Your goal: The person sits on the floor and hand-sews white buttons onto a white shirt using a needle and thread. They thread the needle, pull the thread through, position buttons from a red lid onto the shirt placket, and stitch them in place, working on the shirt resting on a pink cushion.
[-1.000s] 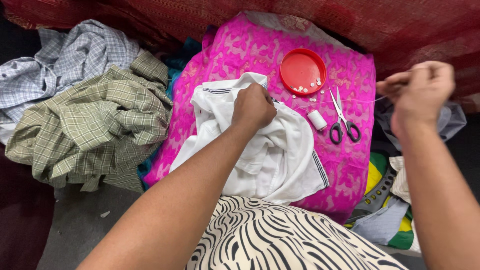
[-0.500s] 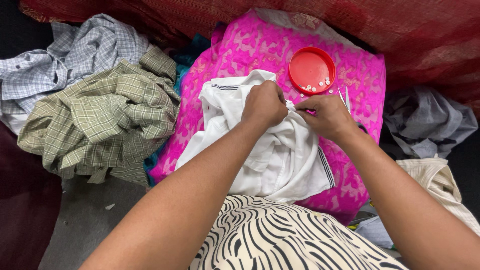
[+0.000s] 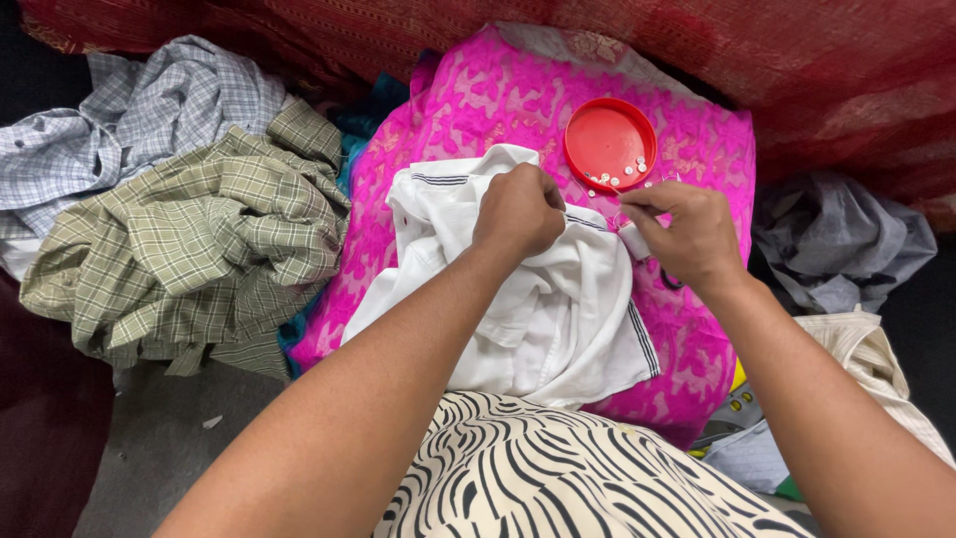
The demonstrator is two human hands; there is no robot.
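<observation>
Left hand [image 3: 518,211] is bunched tight on the one white garment [image 3: 538,309], right hand [image 3: 687,234] pinching thread just beside it, all on pink cloth [image 3: 478,100]. One red lid [image 3: 609,142] holding about ten buttons [image 3: 619,174]; two checked shirts [image 3: 189,239] left.

Lid [image 3: 609,141] lies behind the garment [image 3: 538,309], crumpled shirts [image 3: 189,239] left.

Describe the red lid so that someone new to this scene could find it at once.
Start at the bright pink patterned cloth in the middle. Near its far right corner, beyond the right hand, lies the red lid: round, shallow, the only red plastic thing, with small white buttons along its near edge.
</observation>
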